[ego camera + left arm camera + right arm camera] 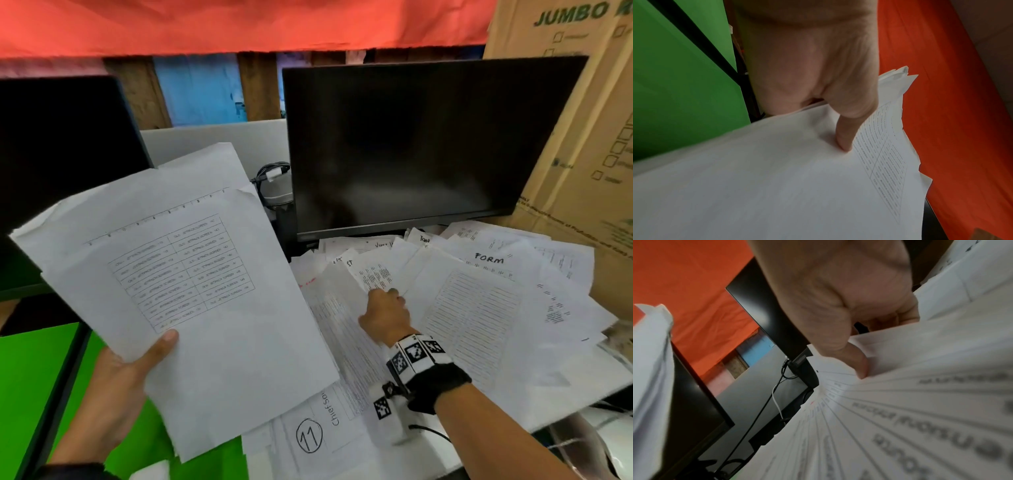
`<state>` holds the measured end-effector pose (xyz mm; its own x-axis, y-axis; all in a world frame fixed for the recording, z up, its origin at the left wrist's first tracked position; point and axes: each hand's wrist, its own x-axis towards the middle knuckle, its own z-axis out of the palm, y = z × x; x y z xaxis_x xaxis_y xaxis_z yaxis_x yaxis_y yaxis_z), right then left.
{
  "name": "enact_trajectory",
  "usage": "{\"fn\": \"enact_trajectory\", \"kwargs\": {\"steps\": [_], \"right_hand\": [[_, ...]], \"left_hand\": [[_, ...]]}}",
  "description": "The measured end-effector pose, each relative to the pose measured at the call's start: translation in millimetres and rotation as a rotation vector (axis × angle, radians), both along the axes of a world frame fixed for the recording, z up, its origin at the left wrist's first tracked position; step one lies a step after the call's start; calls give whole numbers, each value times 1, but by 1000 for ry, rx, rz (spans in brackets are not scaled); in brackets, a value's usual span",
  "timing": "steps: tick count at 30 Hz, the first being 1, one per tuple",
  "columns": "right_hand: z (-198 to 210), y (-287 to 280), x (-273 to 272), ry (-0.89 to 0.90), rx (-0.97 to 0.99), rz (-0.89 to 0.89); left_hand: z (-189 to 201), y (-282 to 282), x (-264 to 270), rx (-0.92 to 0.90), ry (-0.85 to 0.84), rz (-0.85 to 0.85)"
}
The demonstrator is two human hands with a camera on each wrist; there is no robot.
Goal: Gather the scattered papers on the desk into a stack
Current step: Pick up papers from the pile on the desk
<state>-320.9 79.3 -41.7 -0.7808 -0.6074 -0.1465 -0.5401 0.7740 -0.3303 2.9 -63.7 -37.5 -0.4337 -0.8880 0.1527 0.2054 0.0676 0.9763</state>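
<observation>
Gathering is under way, by my reading somewhere in its middle: the left hand (113, 387) holds a bundle of collected sheets (178, 291) raised off the counter, thumb pressed on the top page and the other fingers hidden beneath, so its grip is closed on that bundle. The top page carries a printed table, and the edges of the pages below it stick out unevenly. To the right, many loose papers (479, 308) lie overlapping across the counter (442, 448) in front of the dark monitor (421, 144), among them one headed FORM and one with a circled 11 near the front edge. The right hand (385, 317) has reached into this spread, and the right wrist view shows its thumb (857, 363) bearing down on a printed sheet with fingers curled under the paper edge, so its grip looks closed on a sheet or a few; how many I cannot tell. The next move probably calls for lifting that pinch free without dragging neighbouring pages off the counter, then laying it on the held bundle. Squaring the ragged edges looks like a later job.
</observation>
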Motion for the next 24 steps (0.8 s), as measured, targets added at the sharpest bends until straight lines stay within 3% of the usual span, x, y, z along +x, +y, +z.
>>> {"fn": "enact_trajectory", "kwargs": {"steps": [7, 12, 18, 24], "right_hand": [[0, 3, 6, 74, -247, 94], [18, 6, 4, -189, -507, 128], [56, 10, 9, -474, -795, 349], [71, 0, 27, -668, -953, 416]], "left_hand": [[3, 1, 3, 11, -42, 34], [0, 6, 0, 72, -68, -51], [2, 10, -14, 131, -54, -119], [12, 13, -35, 155, -45, -158]]}}
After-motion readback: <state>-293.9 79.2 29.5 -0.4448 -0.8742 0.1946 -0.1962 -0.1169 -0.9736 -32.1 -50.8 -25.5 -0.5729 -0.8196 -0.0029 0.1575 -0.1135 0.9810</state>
